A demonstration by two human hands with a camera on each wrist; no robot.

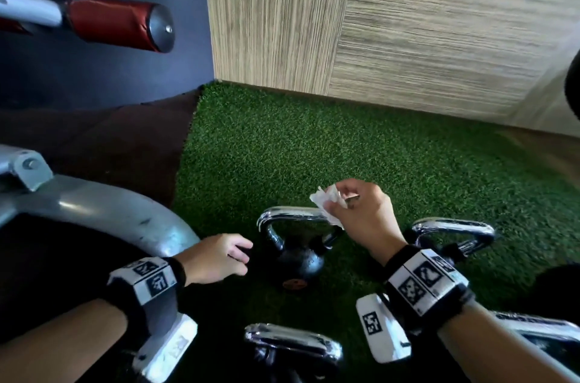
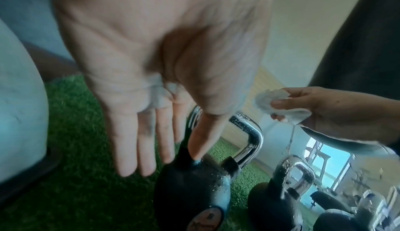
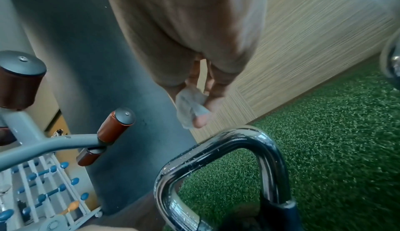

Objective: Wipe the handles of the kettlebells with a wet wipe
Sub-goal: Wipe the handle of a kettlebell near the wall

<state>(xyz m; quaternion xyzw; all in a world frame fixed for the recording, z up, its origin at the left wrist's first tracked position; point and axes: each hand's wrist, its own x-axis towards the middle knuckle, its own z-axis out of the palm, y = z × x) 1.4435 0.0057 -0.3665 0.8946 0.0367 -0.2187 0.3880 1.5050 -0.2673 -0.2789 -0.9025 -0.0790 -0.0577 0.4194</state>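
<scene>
Right-hand fingers [image 1: 340,199] pinch the crumpled white wet wipe [image 1: 326,200], bunched between thumb and fingertips, just above the right end of the chrome handle [image 1: 295,213] on the middle kettlebell [image 1: 298,260]; whether wipe and metal touch, I cannot tell. The right hand [image 1: 361,216] sits at about one o'clock from that black ball. Over at nine o'clock, the left hand [image 1: 216,257] hangs open, fingers straight and relaxed, thumb tip on the ball near the handle's foot. That contact only shows in the left wrist view, which also catches water beads on the chrome and the ball. The right wrist view alone shows droplets along another chrome handle [image 3: 227,157] close to the lens, and a rack of blue-tipped pegs [image 3: 43,183] at eight o'clock. The head view gives the layout: green turf [image 1: 314,147], a second kettlebell [image 1: 455,235] at three o'clock, a third [image 1: 292,348] at six, a grey machine frame [image 1: 94,207] at nine, and a red padded roller [image 1: 116,24] at eleven.
</scene>
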